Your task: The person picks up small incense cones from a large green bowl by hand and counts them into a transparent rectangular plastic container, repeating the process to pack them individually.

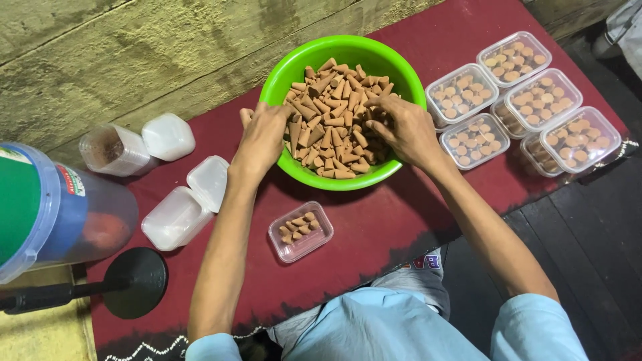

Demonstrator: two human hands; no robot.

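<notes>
Incense cones [332, 120] heap in the green bowl [292, 63] at twelve o'clock; left hand [262, 139] and right hand [404, 130] dig in, fingers curled around cones. Gathering step, I'd say; the half-filled box [301, 230] at six o'clock wants careful placing.

The person wore a light blue shirt [374, 331] with short sleeves. Both forearms were bare, and grey trousers [418, 281] covered the legs.

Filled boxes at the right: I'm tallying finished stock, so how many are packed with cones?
5 on top: far one, one nearest the bowl, middle one, front one, rightmost. Edges beneath suggest more stacked under some of them, hidden.
</notes>
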